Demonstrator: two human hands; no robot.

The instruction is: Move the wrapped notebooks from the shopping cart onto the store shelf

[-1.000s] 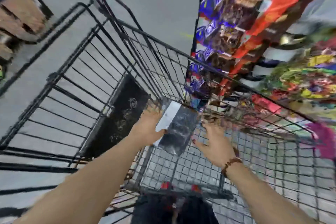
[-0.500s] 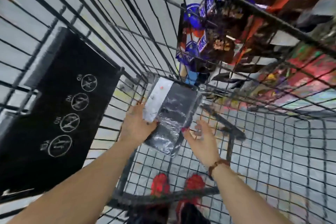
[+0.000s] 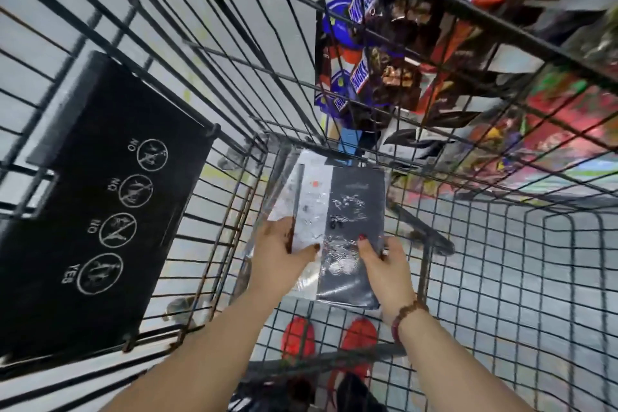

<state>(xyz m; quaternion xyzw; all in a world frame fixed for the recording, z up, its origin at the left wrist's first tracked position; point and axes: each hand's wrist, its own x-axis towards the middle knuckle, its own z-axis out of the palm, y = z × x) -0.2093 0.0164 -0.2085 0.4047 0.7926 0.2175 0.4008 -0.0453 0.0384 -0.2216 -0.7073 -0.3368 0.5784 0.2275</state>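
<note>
Notebooks (image 3: 337, 227), glossy-wrapped; dark cover, white side strip

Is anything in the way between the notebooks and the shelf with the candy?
Yes. The left hand and right hand grip the wrapped notebooks down inside the cart, and the cart's wire wall stands between them and the shelf. They would likely have to be lifted over its rim.

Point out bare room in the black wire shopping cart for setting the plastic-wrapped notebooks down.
Free: the cart's wire-mesh floor between the right hand and the right side wall. Crowded: the far corner, where it and the left hand grip the plastic-wrapped dark notebooks.
</note>
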